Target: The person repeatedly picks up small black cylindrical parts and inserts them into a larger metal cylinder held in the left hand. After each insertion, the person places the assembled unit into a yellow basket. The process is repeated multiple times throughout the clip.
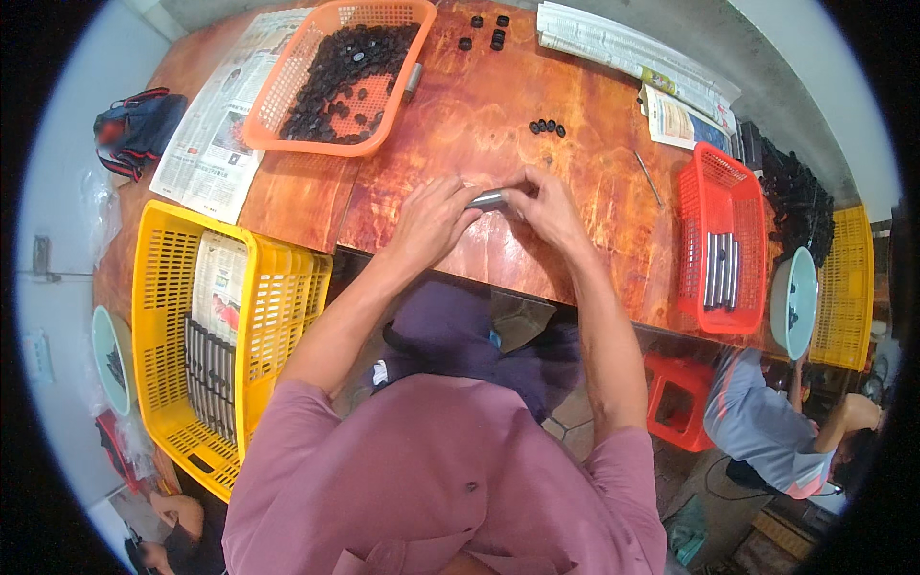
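Over the near part of the wooden table, a short silver metal tube [487,199] spans the gap between my two hands. My left hand [429,220] has its fingers closed on the tube's left end. Around the right end my right hand [546,209] pinches with thumb and fingers, which hide that end. Just beyond my hands lies a small row of black round caps [548,127]. Farther back stand several black round pieces [497,34] in a loose group.
At the far left an orange basket [316,146] holds many small black parts. The red basket [721,172] on the right contains silver tubes [721,273]. Dark bars [211,379] lie in a yellow crate [192,218] at left. A thin rod [649,179] rests near the red basket. Another person [771,426] sits at right.
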{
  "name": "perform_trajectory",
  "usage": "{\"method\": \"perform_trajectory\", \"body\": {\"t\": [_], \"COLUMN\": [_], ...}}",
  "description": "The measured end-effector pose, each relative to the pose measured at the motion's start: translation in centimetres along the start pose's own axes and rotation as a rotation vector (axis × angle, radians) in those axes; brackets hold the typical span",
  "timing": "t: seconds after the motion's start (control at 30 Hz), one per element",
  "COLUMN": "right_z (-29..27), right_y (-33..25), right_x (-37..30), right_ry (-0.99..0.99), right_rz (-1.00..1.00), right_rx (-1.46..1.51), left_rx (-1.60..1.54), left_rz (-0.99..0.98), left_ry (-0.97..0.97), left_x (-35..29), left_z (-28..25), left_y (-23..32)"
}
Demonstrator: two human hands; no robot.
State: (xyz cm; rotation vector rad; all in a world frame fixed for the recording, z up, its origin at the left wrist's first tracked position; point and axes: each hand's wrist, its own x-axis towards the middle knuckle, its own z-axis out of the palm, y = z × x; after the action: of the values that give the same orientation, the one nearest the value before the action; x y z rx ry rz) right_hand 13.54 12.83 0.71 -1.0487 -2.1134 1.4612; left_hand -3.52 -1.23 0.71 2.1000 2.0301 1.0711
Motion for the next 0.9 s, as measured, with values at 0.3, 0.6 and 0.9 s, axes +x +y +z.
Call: {"method": "perform_trajectory", "body": {"t": [0.3, 0.6, 0.9], "right_z": [4.7, 5.0, 5.0], "right_y": [-0.1, -0.4, -0.2], "right_x": [4.9, 4.8, 4.1], "right_ry": [0.450, 0.433, 0.413], "right_rz": [-0.257, -0.225, -0.260], "right_rx": [-0.579, -0.662, -0.688], "left_rx": [0.011, -0.096, -0.077], "left_rz": [-0.038, -0.032, 0.031], "left_ry": [-0.146, -0.081, -0.070], "left_x": [0.6, 0.3, -0.2], "left_z": [-0.5, 0.1, 0.6], "left_y": [-0.4, -1.7, -1.8]}}
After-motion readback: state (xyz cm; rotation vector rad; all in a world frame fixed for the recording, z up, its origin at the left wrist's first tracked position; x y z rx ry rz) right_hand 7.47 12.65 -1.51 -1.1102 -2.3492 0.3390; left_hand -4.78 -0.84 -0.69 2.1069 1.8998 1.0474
